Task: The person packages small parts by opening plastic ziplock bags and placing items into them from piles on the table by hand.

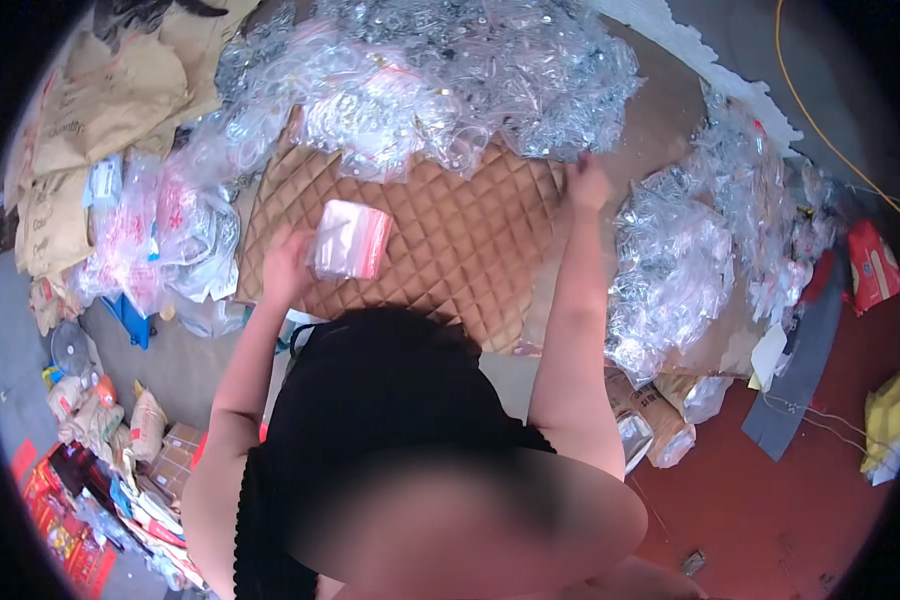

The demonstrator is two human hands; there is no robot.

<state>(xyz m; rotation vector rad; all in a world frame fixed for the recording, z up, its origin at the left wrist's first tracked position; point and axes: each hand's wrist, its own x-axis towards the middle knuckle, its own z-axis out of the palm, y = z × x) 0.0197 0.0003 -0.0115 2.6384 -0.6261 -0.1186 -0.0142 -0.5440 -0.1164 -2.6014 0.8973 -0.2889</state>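
So the stack of small clear bags with red edges (348,240) sits on the left part of the quilted mat (460,245), with the left hand (286,264) right at its left side. Can't tell if those fingers are actually gripping it or just resting there. My worry: the plastic looks slick, so a sideways nudge could fan the whole stack out. The right hand (590,186) is at the near right edge of the far heap of clear bags (470,75); it's blurry, so no clue whether its fingers are pinching anything. That heap looks loosely piled, so tugging one bag low down could bring others sliding onto the mat. The right forearm also runs close to the right heap (665,265), so a careless elbow might snag it.
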